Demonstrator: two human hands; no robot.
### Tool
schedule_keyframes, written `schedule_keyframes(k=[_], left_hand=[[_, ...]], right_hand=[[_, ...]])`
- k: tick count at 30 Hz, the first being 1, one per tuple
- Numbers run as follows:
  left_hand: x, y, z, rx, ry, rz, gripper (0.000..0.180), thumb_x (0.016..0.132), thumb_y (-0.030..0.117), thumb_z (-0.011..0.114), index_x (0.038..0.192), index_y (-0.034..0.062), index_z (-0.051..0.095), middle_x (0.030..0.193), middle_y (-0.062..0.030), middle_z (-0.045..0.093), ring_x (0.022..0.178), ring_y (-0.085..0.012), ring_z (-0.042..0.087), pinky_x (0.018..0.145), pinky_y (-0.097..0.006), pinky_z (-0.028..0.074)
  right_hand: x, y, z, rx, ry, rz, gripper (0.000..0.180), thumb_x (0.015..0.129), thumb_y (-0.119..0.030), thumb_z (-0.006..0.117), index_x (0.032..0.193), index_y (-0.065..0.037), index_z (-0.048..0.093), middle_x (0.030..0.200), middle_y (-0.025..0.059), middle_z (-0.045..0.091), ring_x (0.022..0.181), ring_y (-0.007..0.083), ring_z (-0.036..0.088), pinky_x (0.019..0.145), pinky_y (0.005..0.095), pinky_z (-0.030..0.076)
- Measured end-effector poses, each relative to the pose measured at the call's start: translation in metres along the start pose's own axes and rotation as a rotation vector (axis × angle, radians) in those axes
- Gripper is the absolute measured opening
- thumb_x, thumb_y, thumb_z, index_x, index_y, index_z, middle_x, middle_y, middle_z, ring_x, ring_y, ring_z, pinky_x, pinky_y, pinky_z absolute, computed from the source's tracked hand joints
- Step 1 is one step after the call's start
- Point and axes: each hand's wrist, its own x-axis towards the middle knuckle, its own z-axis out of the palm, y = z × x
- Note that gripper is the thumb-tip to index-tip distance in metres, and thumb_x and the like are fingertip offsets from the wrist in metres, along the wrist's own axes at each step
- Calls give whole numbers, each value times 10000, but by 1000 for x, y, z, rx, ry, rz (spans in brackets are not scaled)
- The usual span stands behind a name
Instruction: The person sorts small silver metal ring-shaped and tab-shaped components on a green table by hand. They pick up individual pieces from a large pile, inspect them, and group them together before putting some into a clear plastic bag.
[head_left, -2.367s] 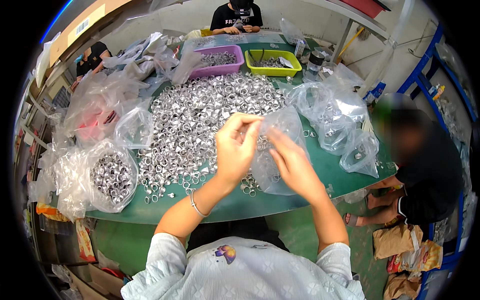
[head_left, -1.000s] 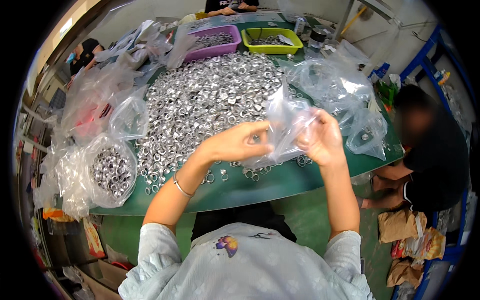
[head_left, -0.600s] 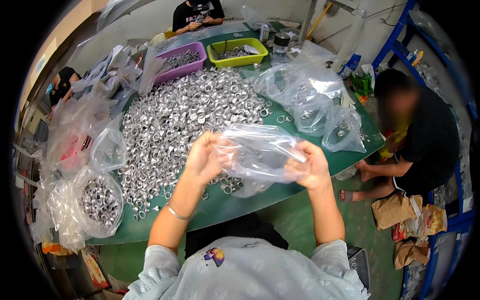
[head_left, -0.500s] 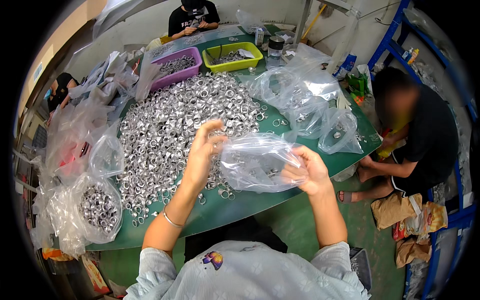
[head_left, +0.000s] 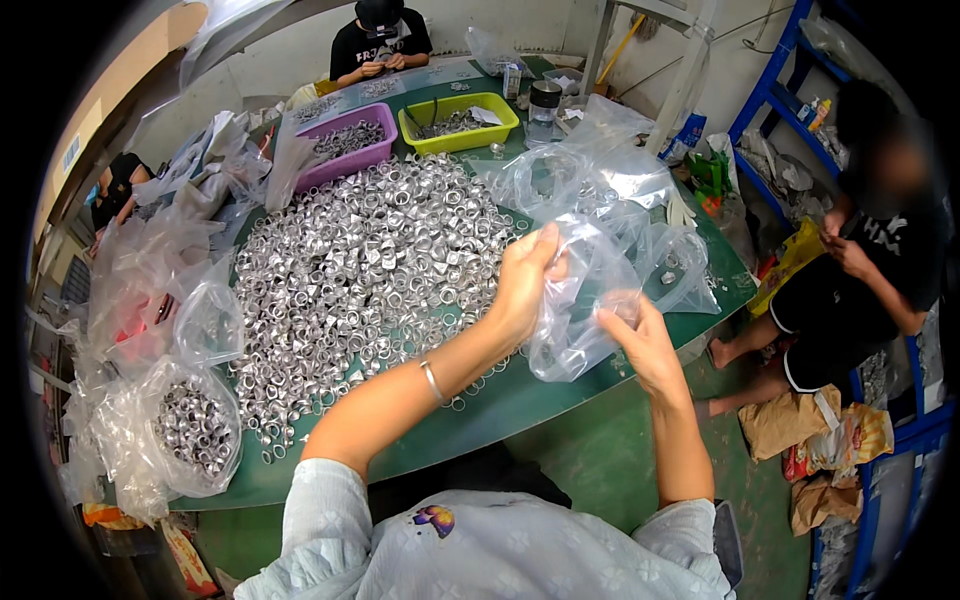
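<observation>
A clear plastic bag (head_left: 572,335) hangs between my two hands above the near right part of the table. At its upper left edge, my left hand (head_left: 527,278) pinches the film, a metal bangle on that wrist. My right hand (head_left: 645,345) grips the bag's right side; its fingers are partly behind the film and the thumb lies in front. I cannot make out any contents in the bag. Left of my hands spreads a large heap of silver metal rings (head_left: 375,265), with loose ones along its near edge.
Behind the heap stand a purple bin (head_left: 342,178) and a yellow-green bin (head_left: 462,145), both holding metal pieces. Clear bags (head_left: 610,180) lie at the right; a bag of rings (head_left: 195,425) sits at the left. A co-worker (head_left: 875,260) stands right of the green table (head_left: 420,450).
My left hand has moved right and closed on the bag, which now hangs more upright and farther right. The co-worker at the right has risen from a bent position.
</observation>
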Motion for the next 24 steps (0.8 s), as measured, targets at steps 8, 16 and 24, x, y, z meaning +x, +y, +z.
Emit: schedule_keyframes(k=[8,16,24], left_hand=[[55,4,-33,18,-17,-6,234,791,119,509,998,20,557,899,-80,593,778,-158,570,720,-282,464],[52,80,-51,1338,-65,291,464,671,140,684,1104,36,549,1033,-148,600,929,-228,588,837,-331,456],[69,163,-101,1390,511,1032,255,740,57,577,973,-36,532,953,-216,570,884,-357,560,774,-394,441]], right_hand=[[28,6,-43,-142,191,-237,173,880,-60,454,950,28,584,784,43,606,660,89,553,579,233,474],[88,-18,5,-394,135,-536,216,860,-52,449,1021,40,558,746,46,565,712,100,498,643,255,413],[203,-61,114,-569,171,-893,289,807,-7,493,1086,-37,565,908,117,614,776,188,570,716,286,444]])
